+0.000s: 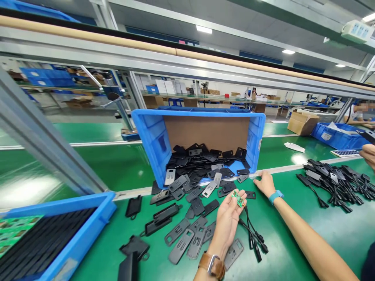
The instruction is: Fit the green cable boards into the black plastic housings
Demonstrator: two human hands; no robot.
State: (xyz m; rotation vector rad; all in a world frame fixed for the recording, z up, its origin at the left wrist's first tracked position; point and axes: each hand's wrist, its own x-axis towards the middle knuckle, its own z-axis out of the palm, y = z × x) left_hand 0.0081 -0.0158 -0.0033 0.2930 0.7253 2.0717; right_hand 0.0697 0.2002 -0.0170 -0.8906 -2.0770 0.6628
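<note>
My left hand (pixel 227 218), palm up with a brown-strapped watch on its wrist, pinches a small green circuit board (pixel 238 198) at its fingertips. Black cables (pixel 252 234) hang from the board onto the green mat. My right hand (pixel 264 183), with a blue wristband, reaches forward and rests its curled fingers on the mat by the corner of the tipped blue bin (pixel 152 140), near a loose black plastic cover (pixel 250 194). What its fingertips hold, if anything, is hidden. Several black and grey plastic covers (pixel 187 218) spill from the bin across the mat.
A blue tray (pixel 88 226) with black dividers and green boards sits at the lower left. A pile of black cabled parts (pixel 334 181) lies at the right, with another person's hand (pixel 368 154) beyond it. Further off stand a cardboard box (pixel 301 123) and another blue bin (pixel 336 136).
</note>
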